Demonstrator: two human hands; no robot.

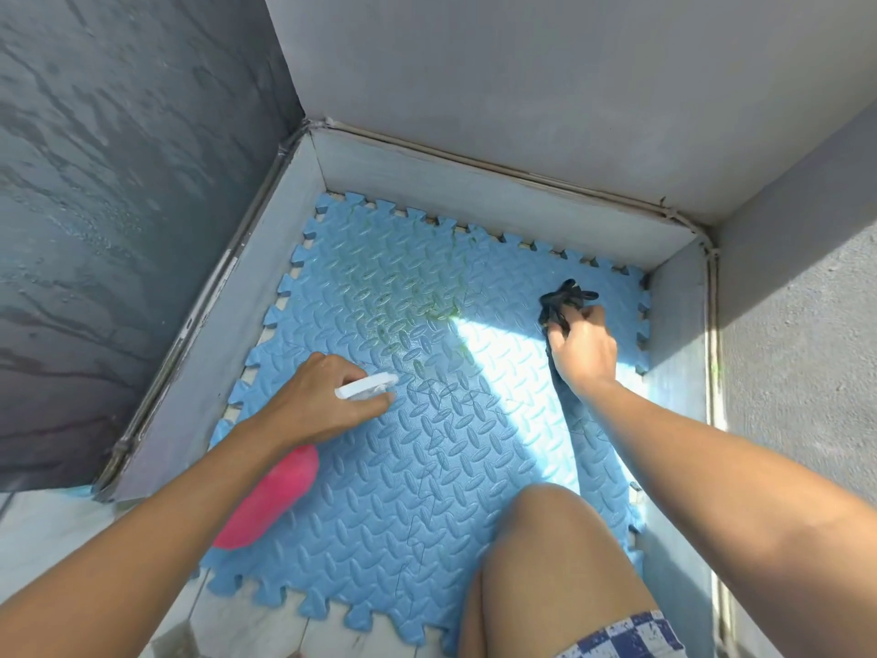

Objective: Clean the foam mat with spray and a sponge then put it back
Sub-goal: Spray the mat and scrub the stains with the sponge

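One view only, from the camera on my head. It faces forward and steeply down, close in, so the foam mat (427, 467) fills most of the frame. The lens is wide-angle and takes in both my forearms. From frame centre, the wall corner (308, 123) is at 11 o'clock and my knee (545, 524) at 5. My left hand (322, 401), gripping the spray bottle (280, 496), is at 8. My right hand (586, 349), gripping the dark cloth (564, 301), is at 3.

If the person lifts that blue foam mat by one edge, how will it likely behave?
Probably light and bendy: the foam mat is thin with puzzle-cut edges. Faint seams suggest joined tiles, which might part when lifted. The knee resting on it would likely pin it.
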